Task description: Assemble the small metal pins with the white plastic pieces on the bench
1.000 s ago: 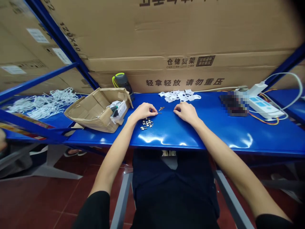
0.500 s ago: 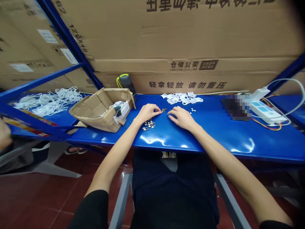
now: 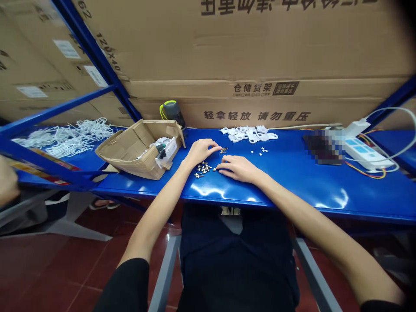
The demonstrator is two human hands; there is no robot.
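Observation:
My left hand rests on the blue bench, its fingers pinched together at a small brass part. Stretched flat on the surface, my right hand has its fingertips right beside a little pile of small metal parts. That pile lies between my two hands. Behind them sits a cluster of white plastic pieces, with a few tiny white bits loose nearby.
A torn cardboard box with bagged items and a dark bottle stand at left. White wire hangers lie beyond a blue shelf post. A power strip with cables is at right. Large cartons wall the back. Another person's hand shows at the left edge.
My right hand has slid left and toward me, from beside the brass part to the pile of metal parts. My left hand has stayed put.

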